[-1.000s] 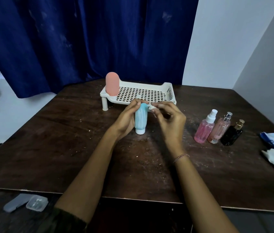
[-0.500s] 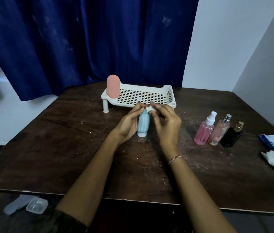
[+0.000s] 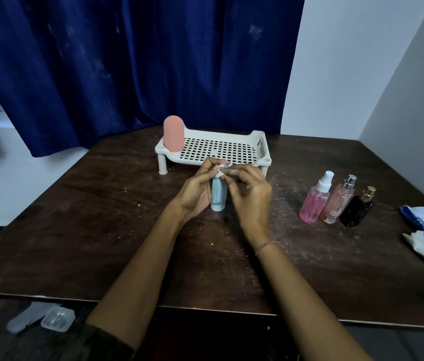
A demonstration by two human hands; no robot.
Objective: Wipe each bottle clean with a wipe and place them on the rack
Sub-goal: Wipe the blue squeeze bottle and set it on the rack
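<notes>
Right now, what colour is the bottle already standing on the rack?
Salmon pink: the rounded bottle at the left end of the rack, head view.

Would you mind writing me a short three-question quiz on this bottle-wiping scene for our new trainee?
1. True or false: the pink bottle stands upright at the left end of the white rack.
2. What colour is the bottle that the left hand grips while the right hand pinches the wipe at its top? A) black B) light blue C) red
3. How many stand in the row of bottles on the table, right of the hands?
Key: 1 true; 2 B, the light blue bottle; 3 three.
</notes>
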